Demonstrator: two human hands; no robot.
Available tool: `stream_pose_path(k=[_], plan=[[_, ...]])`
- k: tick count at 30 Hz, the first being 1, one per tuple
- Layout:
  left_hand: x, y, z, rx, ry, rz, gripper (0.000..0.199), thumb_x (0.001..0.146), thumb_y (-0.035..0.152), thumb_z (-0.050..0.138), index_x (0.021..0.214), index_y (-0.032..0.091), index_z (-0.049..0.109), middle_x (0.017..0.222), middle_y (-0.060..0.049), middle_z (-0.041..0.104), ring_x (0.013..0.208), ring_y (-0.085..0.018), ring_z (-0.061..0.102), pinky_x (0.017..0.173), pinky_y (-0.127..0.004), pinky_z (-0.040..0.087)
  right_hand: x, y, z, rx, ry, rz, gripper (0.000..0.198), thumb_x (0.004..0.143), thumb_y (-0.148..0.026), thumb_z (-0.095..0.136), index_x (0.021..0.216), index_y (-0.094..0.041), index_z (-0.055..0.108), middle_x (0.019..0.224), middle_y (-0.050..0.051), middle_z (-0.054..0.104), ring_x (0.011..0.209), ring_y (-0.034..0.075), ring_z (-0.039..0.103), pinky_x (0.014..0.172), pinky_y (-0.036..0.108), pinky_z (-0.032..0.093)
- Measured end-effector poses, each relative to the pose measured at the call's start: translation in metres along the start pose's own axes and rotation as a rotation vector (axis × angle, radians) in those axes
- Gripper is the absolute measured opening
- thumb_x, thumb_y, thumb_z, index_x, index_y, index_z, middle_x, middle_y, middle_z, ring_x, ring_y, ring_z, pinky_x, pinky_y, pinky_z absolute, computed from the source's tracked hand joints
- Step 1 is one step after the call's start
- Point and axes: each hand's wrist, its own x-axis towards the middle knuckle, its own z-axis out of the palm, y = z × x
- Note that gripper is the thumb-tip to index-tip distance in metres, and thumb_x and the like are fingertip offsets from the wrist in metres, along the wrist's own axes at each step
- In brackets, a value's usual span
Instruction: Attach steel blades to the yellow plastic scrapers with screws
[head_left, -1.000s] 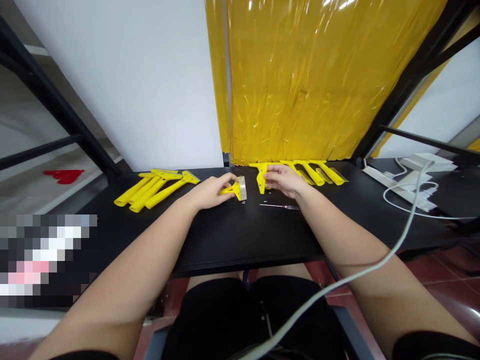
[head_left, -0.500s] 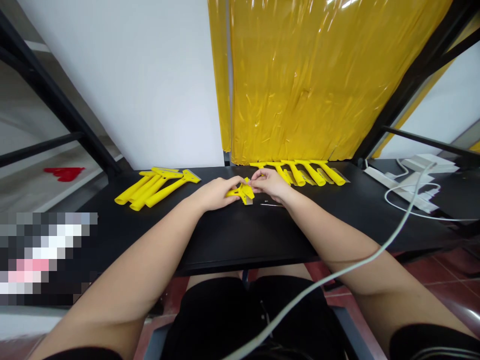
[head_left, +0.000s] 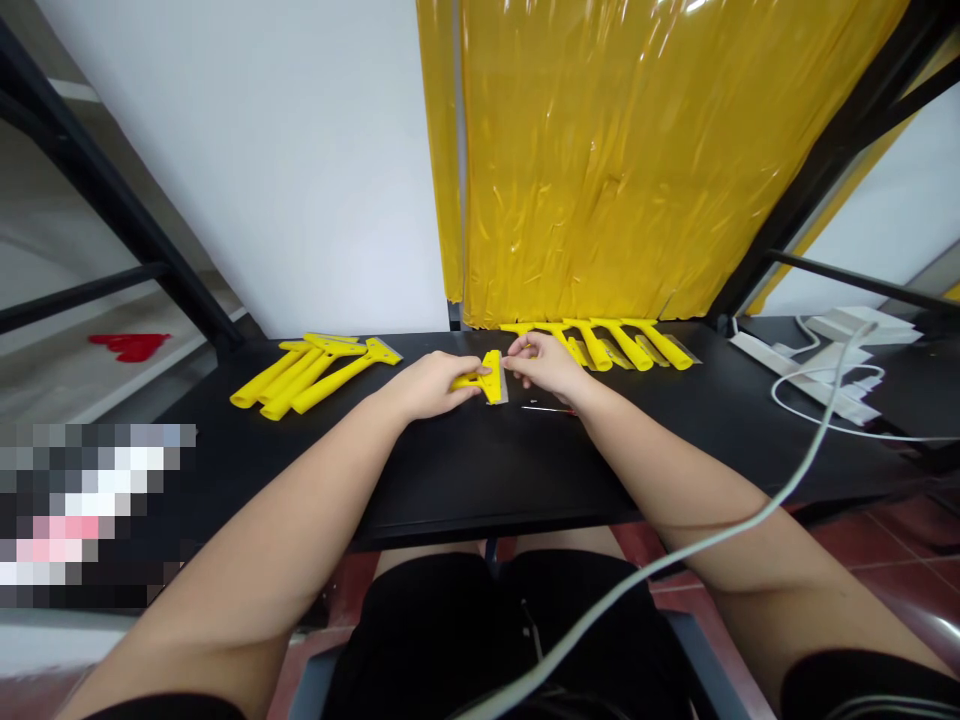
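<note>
In the head view, my left hand (head_left: 435, 385) is closed round the handle of a yellow scraper (head_left: 491, 378), its head turned to the right and a metal blade along its edge. My right hand (head_left: 546, 362) is beside the blade with fingers curled in a pinch; whatever they hold, if anything, is too small to make out. Below that hand lies a thin screwdriver (head_left: 546, 409), its reddish handle end partly hidden by my wrist. A tiny screw-like piece (head_left: 533, 402) is near it on the black table (head_left: 480, 480).
Several yellow scrapers (head_left: 315, 375) are piled on the left. More yellow scrapers (head_left: 630, 345) lie in a row at the back right. White power strips (head_left: 825, 370) and cables stand far right. A pale cable (head_left: 675, 545) hangs across my right arm.
The yellow cover on the scraper head, tilted up in my right fingers before, now lies flat along the head. My right hand has drawn slightly back to the right.
</note>
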Motion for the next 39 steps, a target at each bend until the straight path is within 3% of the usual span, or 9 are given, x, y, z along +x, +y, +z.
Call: stream_pose_path(k=[4,8,13,24,30,35,39], plan=[[0.000,-0.001,0.001,0.019,0.026,0.009,0.026,0.097,0.037,0.060,0.117,0.023,0.068,0.121,-0.007,0.078,0.103,-0.026,0.075,0.087,-0.035,0.054,-0.006,-0.003,0.003,0.206,-0.120,0.185,0.021,0.082,-0.004,0.079,0.085,-0.016,0.062,0.061,-0.001,0.065,0.055,0.011,0.065,0.050,0.020,0.057],[0.000,0.000,0.002,0.052,0.048,0.022,0.026,0.097,0.035,0.060,0.118,0.023,0.068,0.118,-0.007,0.078,0.101,-0.025,0.075,0.087,-0.035,0.054,-0.007,-0.003,0.004,0.321,-0.115,0.218,0.024,0.081,-0.001,0.081,0.087,-0.015,0.062,0.066,0.001,0.069,0.060,0.012,0.071,0.060,0.022,0.065],[0.000,0.004,0.001,0.074,0.063,0.026,0.021,0.098,0.031,0.059,0.115,0.022,0.070,0.113,-0.007,0.078,0.099,-0.024,0.074,0.086,-0.035,0.054,-0.006,-0.004,0.005,0.380,-0.104,0.237,0.019,0.085,0.001,0.077,0.085,-0.014,0.064,0.068,0.002,0.071,0.059,0.011,0.071,0.060,0.021,0.065],[0.001,0.002,0.003,0.081,0.092,0.105,0.024,0.100,0.026,0.057,0.119,0.022,0.071,0.111,-0.007,0.075,0.101,-0.022,0.072,0.090,-0.035,0.056,-0.009,-0.007,0.006,0.360,-0.150,0.233,0.015,0.088,-0.002,0.074,0.082,-0.013,0.067,0.065,0.002,0.070,0.054,0.009,0.065,0.058,0.018,0.062],[0.000,0.004,0.007,0.174,0.159,0.160,0.027,0.103,0.030,0.052,0.121,0.026,0.072,0.139,-0.010,0.062,0.097,-0.019,0.073,0.081,-0.033,0.060,-0.007,-0.003,0.001,0.368,-0.183,0.227,0.018,0.087,-0.003,0.075,0.076,-0.014,0.066,0.064,0.001,0.069,0.054,0.008,0.065,0.057,0.018,0.061],[0.005,0.005,0.011,0.182,0.172,0.280,0.033,0.107,0.026,0.044,0.126,0.027,0.070,0.137,-0.007,0.068,0.116,-0.021,0.071,0.099,-0.038,0.059,-0.005,-0.002,-0.003,0.362,-0.220,0.227,0.020,0.086,-0.007,0.077,0.072,-0.015,0.065,0.062,0.001,0.067,0.055,0.008,0.063,0.059,0.019,0.061],[0.006,0.004,0.010,0.153,0.183,0.273,0.034,0.107,0.026,0.043,0.127,0.026,0.070,0.136,-0.007,0.069,0.117,-0.021,0.071,0.100,-0.038,0.059,-0.002,-0.002,-0.006,0.262,-0.171,0.165,0.015,0.090,-0.014,0.074,0.076,-0.016,0.068,0.066,0.002,0.068,0.058,0.010,0.063,0.061,0.023,0.061]])
